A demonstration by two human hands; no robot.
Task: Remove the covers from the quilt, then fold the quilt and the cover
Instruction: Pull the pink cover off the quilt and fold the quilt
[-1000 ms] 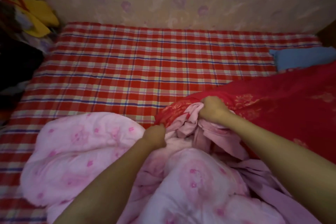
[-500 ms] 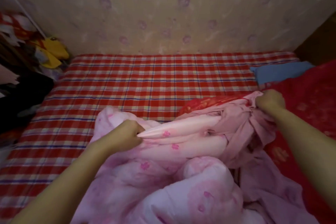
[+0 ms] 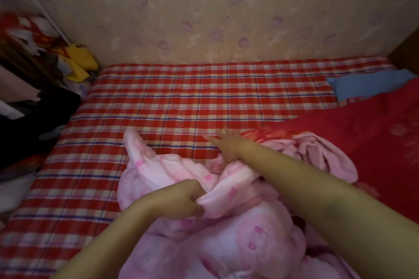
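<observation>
Pink flower-printed padded quilt lies bunched lower centre, beside red patterned fabric cover at right. My left hand pinches a fold; right hand spread open, empty. Judged soft, bulky, light: take corners.

the quilt is pale pink with darker pink prints, the cover red, the bed sheet red-and-white plaid with blue lines.
</observation>
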